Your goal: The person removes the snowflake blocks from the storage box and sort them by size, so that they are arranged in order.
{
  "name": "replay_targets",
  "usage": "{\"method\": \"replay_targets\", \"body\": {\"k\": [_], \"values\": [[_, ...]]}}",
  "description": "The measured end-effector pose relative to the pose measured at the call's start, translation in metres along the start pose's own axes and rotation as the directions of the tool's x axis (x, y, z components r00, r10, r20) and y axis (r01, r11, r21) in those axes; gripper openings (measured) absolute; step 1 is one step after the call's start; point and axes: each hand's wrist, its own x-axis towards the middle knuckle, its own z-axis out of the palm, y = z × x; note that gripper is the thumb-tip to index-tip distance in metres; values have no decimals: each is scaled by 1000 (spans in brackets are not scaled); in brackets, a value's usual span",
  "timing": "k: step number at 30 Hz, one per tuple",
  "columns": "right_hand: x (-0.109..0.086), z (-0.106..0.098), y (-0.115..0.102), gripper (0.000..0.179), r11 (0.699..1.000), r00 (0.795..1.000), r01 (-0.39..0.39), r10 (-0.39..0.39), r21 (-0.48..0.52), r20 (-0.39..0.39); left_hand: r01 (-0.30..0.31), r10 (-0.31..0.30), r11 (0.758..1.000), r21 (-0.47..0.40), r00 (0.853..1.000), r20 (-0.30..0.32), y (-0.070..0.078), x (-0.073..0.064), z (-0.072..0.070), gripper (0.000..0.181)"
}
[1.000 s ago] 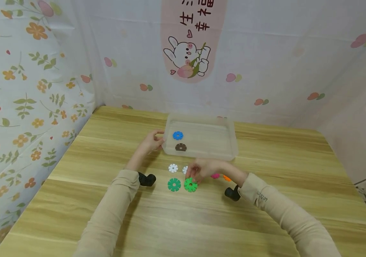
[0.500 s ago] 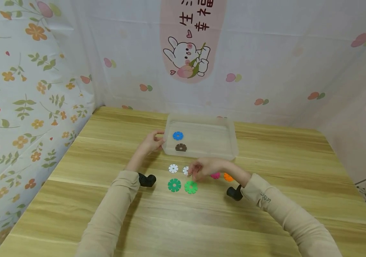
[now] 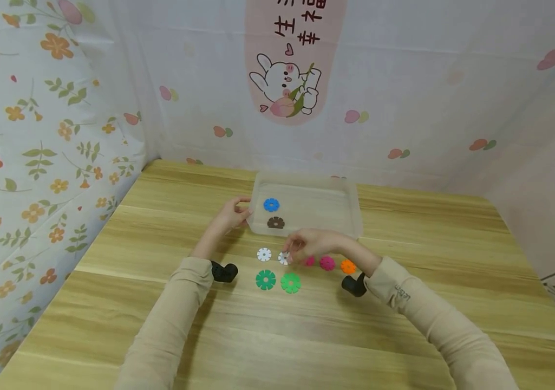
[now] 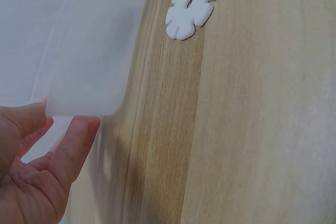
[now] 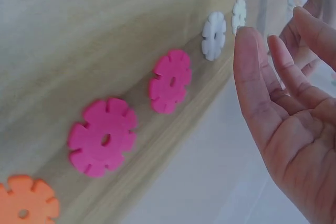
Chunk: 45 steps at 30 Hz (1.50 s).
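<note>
My left hand (image 3: pixel 233 214) grips the left corner of a translucent plastic box (image 3: pixel 358 211). In the left wrist view, the thumb and fingers (image 4: pixel 79 139) of that hand are at the box's corner. My right hand (image 3: pixel 312 242) hovers over the row of notched plastic discs in front of the box, fingers loosely bent and holding nothing. Beneath its fingertips lies a white disc (image 3: pixel 283 258), with another white disc (image 3: pixel 264 254) to its left. Pink discs (image 5: pixel 170 81) lie on the other side. Nearer the person are a dark green disc (image 3: pixel 265 280) and a bright green disc (image 3: pixel 290 283).
A blue disc (image 3: pixel 271 205) and a brown disc (image 3: pixel 275 222) show at the box's left side. An orange disc (image 3: pixel 348 266) ends the row at the right, near the right wrist's black camera mount (image 3: pixel 353 285). Patterned cloth (image 3: pixel 184 81) hangs behind the wooden table (image 3: pixel 238 336).
My right hand has let go of the bright green disc, leaving it on the table beside the dark green one, and has moved up toward the white disc. My left hand stays at the box.
</note>
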Motion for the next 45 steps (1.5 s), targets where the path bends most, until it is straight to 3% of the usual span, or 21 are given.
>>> {"method": "replay_targets", "body": {"k": [11, 21, 26, 39, 45], "values": [[4, -20, -9, 32, 999, 991, 35, -37, -18, -127, -20, 20, 1000, 19, 1000, 1, 5, 4, 0, 45], [16, -34, -11, 36, 996, 976, 16, 3, 87, -218, -2, 2, 1000, -6, 1000, 0, 7, 4, 2, 45], [24, -39, -11, 41, 994, 971, 17, 9, 107, -237, -3, 3, 1000, -13, 1000, -1, 5, 2, 2, 45], [47, -46, -8, 41, 986, 956, -70, 110, 153, -271, -3, 3, 1000, -30, 1000, -1, 0, -1, 1, 45], [56, -46, -8, 42, 988, 955, -105, 133, 115, -267, 0, 0, 1000, -32, 1000, -5, 0, -1, 1, 45]]}}
